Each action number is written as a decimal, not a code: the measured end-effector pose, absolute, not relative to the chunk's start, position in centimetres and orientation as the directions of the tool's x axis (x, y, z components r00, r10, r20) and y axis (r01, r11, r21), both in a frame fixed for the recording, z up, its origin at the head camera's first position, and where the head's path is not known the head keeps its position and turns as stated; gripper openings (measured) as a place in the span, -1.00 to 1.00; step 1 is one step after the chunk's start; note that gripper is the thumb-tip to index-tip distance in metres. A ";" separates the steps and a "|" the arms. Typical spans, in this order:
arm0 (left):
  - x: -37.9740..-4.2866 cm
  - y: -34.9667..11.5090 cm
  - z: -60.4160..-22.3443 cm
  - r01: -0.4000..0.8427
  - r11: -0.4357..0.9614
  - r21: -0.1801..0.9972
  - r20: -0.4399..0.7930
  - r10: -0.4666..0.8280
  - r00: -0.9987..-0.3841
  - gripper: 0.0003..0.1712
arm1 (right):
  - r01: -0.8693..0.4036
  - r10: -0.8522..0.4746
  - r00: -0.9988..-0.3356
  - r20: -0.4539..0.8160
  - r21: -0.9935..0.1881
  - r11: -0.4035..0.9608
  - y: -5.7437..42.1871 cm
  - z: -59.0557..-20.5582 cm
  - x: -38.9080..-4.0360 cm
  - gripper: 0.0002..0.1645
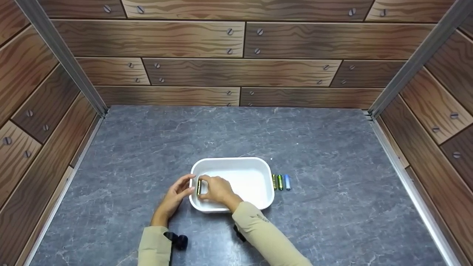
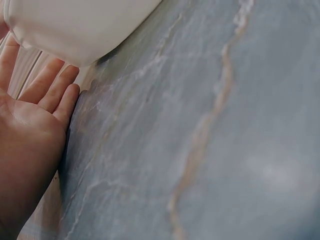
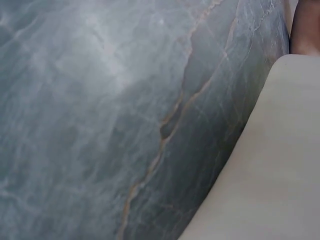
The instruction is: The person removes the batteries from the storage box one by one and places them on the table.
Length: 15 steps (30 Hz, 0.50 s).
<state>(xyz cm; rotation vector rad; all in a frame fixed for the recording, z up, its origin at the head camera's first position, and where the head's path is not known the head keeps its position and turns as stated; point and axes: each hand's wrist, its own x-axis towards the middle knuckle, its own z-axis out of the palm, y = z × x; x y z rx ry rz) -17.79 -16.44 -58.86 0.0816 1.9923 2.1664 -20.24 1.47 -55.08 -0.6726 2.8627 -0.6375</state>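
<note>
A white rectangular tray (image 1: 248,184) lies in front of me. Inside its left end, my right hand (image 1: 218,189) pinches a gold-and-dark battery (image 1: 199,187) between thumb and index finger, one at each end of it. My left hand (image 1: 176,193) is at the tray's left side, its fingertips at the rim. In the left wrist view, the fingers of that hand (image 2: 32,122) are extended beside the tray's pale outer wall (image 2: 82,25). The right wrist view shows the tray wall (image 3: 270,165) and part of the left hand (image 3: 306,30); the right hand's fingers are outside it.
Just right of the tray, a gold-and-green battery (image 1: 274,182), a green one (image 1: 280,182) and a blue one (image 1: 287,182) lie side by side. They rest on a grey marbled tabletop (image 1: 332,155). Wood-patterned panels (image 1: 236,70) enclose the back and both sides.
</note>
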 end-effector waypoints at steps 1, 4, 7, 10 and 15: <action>-17.8 -16.4 -58.9 -0.110 -0.076 0.991 -0.095 0.180 -0.979 -0.42 | -0.396 -0.453 -0.891 -0.031 -0.435 0.809 1.5 -55.0 -20.2 -0.37; -17.8 -16.4 -59.0 -0.111 -0.064 0.992 -0.098 0.176 -0.979 -0.43 | -0.401 -0.457 -0.889 -0.021 -0.446 0.800 1.6 -54.8 -20.3 -0.38; -17.7 -16.4 -58.9 -0.111 -0.056 0.992 -0.101 0.164 -0.981 -0.44 | -0.404 -0.465 -0.885 -0.018 -0.464 0.788 1.8 -54.5 -20.3 -0.39; -17.6 -16.4 -58.8 -0.106 -0.047 0.993 -0.097 0.166 -0.981 -0.44 | -0.404 -0.467 -0.884 -0.019 -0.471 0.784 2.0 -54.1 -20.3 -0.39; -17.6 -16.4 -58.6 -0.117 -0.047 0.992 -0.107 0.173 -0.979 -0.45 | -0.409 -0.473 -0.881 -0.026 -0.461 0.787 2.5 -53.5 -20.2 -0.37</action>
